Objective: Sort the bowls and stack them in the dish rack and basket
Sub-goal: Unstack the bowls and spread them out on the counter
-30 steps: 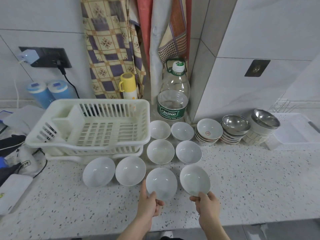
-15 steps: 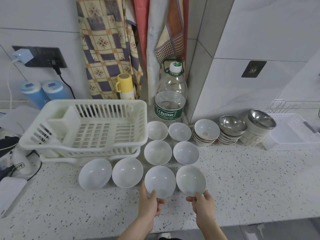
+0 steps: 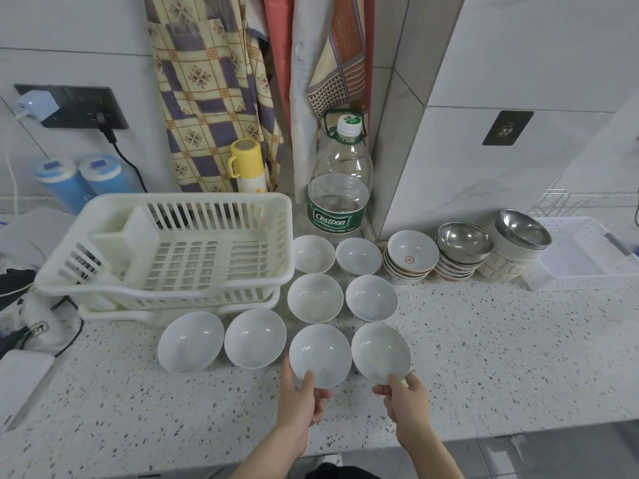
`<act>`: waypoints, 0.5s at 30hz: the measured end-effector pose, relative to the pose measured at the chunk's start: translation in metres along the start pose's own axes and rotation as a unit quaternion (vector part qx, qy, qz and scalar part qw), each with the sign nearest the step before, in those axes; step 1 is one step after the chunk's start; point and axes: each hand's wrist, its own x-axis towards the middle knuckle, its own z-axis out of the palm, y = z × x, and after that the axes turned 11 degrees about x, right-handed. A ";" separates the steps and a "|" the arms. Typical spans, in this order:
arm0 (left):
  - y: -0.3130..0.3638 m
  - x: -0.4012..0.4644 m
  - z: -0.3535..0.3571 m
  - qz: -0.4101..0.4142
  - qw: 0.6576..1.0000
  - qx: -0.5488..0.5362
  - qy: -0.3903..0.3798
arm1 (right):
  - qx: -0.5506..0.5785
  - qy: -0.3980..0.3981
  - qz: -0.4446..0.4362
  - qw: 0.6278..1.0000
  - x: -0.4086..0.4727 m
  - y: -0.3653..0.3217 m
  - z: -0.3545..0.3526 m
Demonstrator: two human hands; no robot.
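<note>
Several white bowls lie on the speckled counter. My left hand [image 3: 301, 397] grips the near rim of one white bowl [image 3: 320, 354]. My right hand [image 3: 404, 397] pinches the near rim of a second white bowl [image 3: 380, 350], which is tilted up. Two more white bowls [image 3: 190, 342] [image 3: 255, 337] rest to the left. Smaller white bowls [image 3: 314, 297] [image 3: 371, 297] sit behind. An empty white dish rack [image 3: 166, 257] stands at the left. A white basket [image 3: 587, 257] lies at the far right. Stacks of patterned bowls [image 3: 409, 257] and steel bowls [image 3: 465, 242] [image 3: 520, 231] stand beside the basket.
A large water bottle [image 3: 340, 188] and a yellow flask [image 3: 247, 167] stand against the wall behind the bowls. Two blue containers [image 3: 79, 179] and cables crowd the left. The counter's front edge runs just below my hands.
Both hands keep their grip on the two front bowls. The right bowl has tipped up a little; the view has shifted slightly.
</note>
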 end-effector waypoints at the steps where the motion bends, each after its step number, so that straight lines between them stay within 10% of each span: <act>1: 0.000 0.000 0.000 0.000 1.000 -0.002 0.001 | -0.002 -0.003 0.002 1.000 0.001 0.000 -0.001; 15: -0.006 -0.022 -0.001 -0.071 0.995 -0.062 0.011 | -0.006 -0.047 0.042 0.998 0.007 -0.003 -0.009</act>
